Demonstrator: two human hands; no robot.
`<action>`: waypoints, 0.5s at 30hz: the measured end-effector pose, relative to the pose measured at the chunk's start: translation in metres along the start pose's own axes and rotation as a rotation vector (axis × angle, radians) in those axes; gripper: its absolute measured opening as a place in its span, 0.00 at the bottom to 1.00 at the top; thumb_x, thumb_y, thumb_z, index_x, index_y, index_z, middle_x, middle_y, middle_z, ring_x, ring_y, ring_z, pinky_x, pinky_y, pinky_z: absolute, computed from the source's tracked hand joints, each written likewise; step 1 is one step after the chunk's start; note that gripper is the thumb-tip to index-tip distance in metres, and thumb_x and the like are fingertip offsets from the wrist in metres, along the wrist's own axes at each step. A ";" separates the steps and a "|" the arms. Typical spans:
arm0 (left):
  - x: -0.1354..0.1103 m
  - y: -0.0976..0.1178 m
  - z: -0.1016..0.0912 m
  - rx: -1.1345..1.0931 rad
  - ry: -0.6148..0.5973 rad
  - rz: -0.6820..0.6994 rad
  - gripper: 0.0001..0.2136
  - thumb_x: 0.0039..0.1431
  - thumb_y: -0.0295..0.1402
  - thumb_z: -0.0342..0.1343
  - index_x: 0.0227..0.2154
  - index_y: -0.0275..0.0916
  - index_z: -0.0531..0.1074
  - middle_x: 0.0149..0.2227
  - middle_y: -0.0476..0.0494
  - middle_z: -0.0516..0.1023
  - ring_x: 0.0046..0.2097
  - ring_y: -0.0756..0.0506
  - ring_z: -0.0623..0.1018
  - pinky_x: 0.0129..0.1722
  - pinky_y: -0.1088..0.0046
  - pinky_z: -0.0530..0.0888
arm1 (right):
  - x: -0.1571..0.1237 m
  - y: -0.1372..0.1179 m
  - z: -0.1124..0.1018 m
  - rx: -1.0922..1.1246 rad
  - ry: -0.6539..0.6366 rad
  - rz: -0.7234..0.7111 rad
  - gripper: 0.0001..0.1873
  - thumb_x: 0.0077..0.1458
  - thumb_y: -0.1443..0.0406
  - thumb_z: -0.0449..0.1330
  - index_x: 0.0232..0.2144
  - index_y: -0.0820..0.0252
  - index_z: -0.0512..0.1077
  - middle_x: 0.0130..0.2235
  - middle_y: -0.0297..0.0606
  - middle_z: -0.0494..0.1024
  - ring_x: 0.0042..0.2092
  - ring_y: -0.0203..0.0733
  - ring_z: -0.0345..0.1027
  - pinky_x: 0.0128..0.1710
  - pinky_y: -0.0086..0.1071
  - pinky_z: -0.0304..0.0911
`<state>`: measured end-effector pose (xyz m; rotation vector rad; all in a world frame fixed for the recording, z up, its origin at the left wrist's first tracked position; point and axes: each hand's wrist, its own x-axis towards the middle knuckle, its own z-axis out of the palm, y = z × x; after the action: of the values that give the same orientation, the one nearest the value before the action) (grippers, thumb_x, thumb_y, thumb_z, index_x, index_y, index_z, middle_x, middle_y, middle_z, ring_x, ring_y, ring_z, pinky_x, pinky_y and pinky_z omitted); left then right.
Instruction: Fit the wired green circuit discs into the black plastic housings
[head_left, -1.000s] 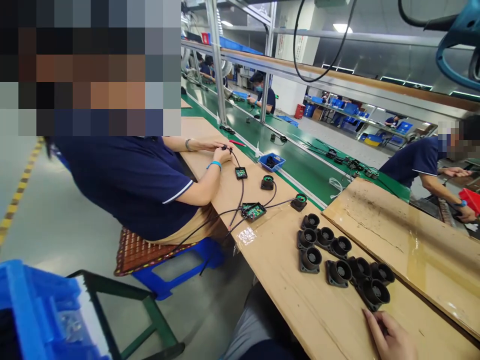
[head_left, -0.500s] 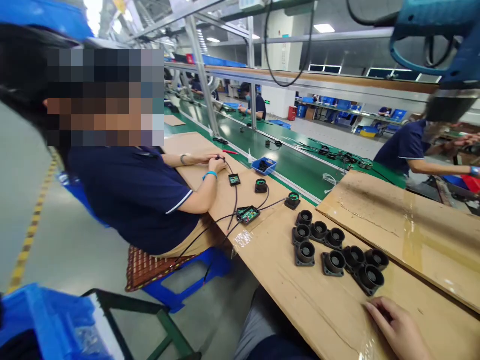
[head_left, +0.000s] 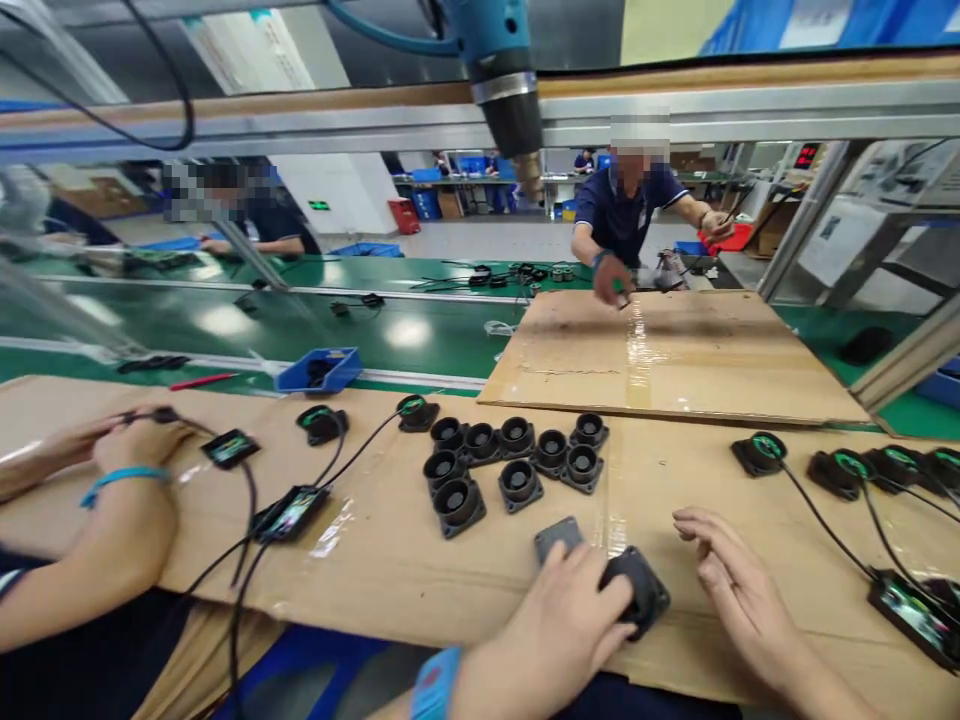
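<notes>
My left hand (head_left: 570, 612), with a blue wristband, is closed over a black square-based socket housing (head_left: 642, 592) lying on the cardboard-covered bench (head_left: 390, 570). A flat black square plate (head_left: 558, 535) lies just beyond its fingers. My right hand (head_left: 739, 585) rests to the right of the housing, fingers stretched out and apart, holding nothing. Several more black socket housings (head_left: 517, 458) stand in a cluster farther back on the bench.
A co-worker's hands (head_left: 135, 440) at left hold a cable with small boards (head_left: 289, 510). Wired connectors (head_left: 840, 468) and a circuit box (head_left: 916, 612) lie at right. Behind are a blue bin (head_left: 319, 368), a green conveyor (head_left: 225, 320), a cardboard sheet (head_left: 675, 350) and a hanging blue driver (head_left: 501, 70).
The view has swung right to face the bench. My left hand has come in and closed on a black housing; my right hand has shifted beside it.
</notes>
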<state>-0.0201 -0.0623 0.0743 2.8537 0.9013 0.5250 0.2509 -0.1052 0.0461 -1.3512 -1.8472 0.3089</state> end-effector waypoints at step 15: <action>0.122 -0.008 0.034 -0.030 0.058 0.272 0.19 0.61 0.46 0.60 0.44 0.35 0.69 0.47 0.32 0.73 0.50 0.36 0.72 0.50 0.59 0.73 | 0.018 0.080 -0.027 -0.422 0.104 -0.108 0.14 0.67 0.57 0.53 0.47 0.57 0.72 0.57 0.49 0.73 0.56 0.53 0.70 0.56 0.48 0.70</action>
<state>0.0813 0.0141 0.0770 2.9634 0.5075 0.6452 0.3235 -0.0644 0.0224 -1.5031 -1.9564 -0.2179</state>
